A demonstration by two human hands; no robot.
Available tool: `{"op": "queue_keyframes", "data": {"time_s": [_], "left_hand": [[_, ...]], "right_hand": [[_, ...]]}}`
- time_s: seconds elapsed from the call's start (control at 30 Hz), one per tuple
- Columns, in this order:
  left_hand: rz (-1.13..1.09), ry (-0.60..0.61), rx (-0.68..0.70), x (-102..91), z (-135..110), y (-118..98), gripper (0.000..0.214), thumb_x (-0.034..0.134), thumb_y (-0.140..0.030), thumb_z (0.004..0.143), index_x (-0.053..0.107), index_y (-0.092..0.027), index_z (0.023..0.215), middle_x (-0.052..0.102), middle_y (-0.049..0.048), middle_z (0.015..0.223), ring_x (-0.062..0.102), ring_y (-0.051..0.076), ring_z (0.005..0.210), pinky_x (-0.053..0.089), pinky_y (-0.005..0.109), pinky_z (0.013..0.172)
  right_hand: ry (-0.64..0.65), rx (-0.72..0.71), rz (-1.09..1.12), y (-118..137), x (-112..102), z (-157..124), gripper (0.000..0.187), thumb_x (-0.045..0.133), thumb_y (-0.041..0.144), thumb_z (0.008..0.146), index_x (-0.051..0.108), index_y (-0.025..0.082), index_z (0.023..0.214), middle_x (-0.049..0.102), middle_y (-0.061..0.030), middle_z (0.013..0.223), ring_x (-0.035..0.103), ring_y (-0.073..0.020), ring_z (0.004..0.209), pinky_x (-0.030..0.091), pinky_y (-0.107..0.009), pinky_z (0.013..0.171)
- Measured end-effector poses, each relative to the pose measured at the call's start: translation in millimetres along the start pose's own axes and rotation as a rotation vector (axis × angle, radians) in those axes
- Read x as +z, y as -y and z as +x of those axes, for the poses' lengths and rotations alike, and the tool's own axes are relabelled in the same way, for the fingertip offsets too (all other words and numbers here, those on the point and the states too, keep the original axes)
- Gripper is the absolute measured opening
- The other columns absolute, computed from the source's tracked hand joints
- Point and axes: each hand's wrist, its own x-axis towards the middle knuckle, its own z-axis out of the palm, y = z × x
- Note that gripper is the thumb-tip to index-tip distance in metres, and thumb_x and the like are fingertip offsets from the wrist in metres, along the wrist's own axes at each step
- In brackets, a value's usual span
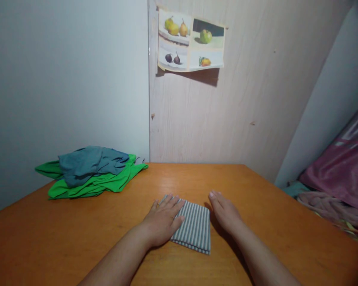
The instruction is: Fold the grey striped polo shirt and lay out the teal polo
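Left hand [164, 222]: palm down, flattened, fingers spread apart, pressing on the left part of a folded, grey-and-white striped fabric cloth [195, 226]. Cloth lies flat under those fingers and extends right of them, into the gap between the two hands; layered fold edge faces the wearer.

Right hand [226, 214]: fingers straight and together, not clamped on anything, hand tipped on its side just beside the cloth's right edge. Contact with that edge is hard to call from this angle; looks like a narrow gap at most.

Both hands are over an orange-brown wooden table [173, 270]. In the way: the left hand itself, hiding the cloth's left side.

Beyond the left fingers, off to the left and well apart: a crumpled blue-grey fabric garment [86, 163] on top of a bright green fabric garment [92, 186]. Straight past the fingertips, a pale wood-grain panel [203, 131] rises at the table's far edge, bearing a paper sheet with four fruit paintings [191, 43]. Far right of the right fingers, past the table edge: shiny mauve-pink fabric [340, 171], partly cut off.
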Motion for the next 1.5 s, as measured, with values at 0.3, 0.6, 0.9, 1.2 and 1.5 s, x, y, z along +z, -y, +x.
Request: {"op": "queue_keyframes", "data": {"time_s": [0.3, 0.6, 0.9, 1.2, 1.5], "left_hand": [[0.022, 0.017, -0.006, -3.5, -1, -4, 0.065, 0.024, -0.06, 0.1, 0.026, -0.032, 0.158, 0.019, 0.002, 0.166, 0.007, 0.029, 0.154, 0.011, 0.064, 0.119], [0.014, 0.045, -0.016, -7.0, -2, -4, 0.066, 0.023, -0.062, 0.1, 0.025, -0.031, 0.158, 0.017, 0.0022, 0.166, 0.006, 0.029, 0.154, 0.011, 0.063, 0.12], [0.033, 0.047, -0.027, -4.0, 0, 4, 0.067, 0.021, -0.067, 0.099, 0.025, -0.035, 0.158, 0.016, 0.0004, 0.167, 0.007, 0.029, 0.154, 0.012, 0.06, 0.121], [0.043, 0.041, -0.034, -3.8, 0, 5, 0.067, 0.021, -0.067, 0.099, 0.024, -0.035, 0.158, 0.017, 0.0004, 0.166, 0.006, 0.028, 0.154, 0.012, 0.058, 0.122], [0.033, 0.051, -0.039, -7.1, -2, 1, 0.068, 0.022, -0.068, 0.098, 0.024, -0.035, 0.158, 0.017, 0.0003, 0.166, 0.007, 0.028, 0.154, 0.012, 0.058, 0.122]], "right_hand": [[0.24, -0.222, -0.061, 31, 13, -21, 0.07, 0.025, 0.061, 0.1, 0.039, 0.017, 0.153, 0.033, -0.0125, 0.161, 0.018, -0.0292, 0.152, 0.007, -0.061, 0.121], [0.129, -0.102, 0.031, -12, -1, 11, 0.046, 0.039, 0.034, 0.096, 0.066, 0.017, 0.129, 0.059, -0.0131, 0.142, 0.047, -0.026, 0.138, 0.03, -0.048, 0.117], [0.285, -0.243, 0.271, -19, -24, -1, 0.023, 0.057, 0.031, 0.084, 0.076, 0.021, 0.091, 0.077, -0.0022, 0.096, 0.068, -0.0215, 0.092, 0.051, -0.037, 0.091], [0.296, -0.355, 0.132, -1, -31, -3, 0.023, 0.057, 0.037, 0.09, 0.077, 0.026, 0.09, 0.076, 0.0003, 0.09, 0.067, -0.0196, 0.091, 0.047, -0.035, 0.095], [0.226, -0.327, 0.072, -8, -22, 3, 0.027, 0.054, 0.034, 0.09, 0.078, 0.026, 0.098, 0.077, -0.003, 0.103, 0.067, -0.0226, 0.1, 0.047, -0.033, 0.093]]}}
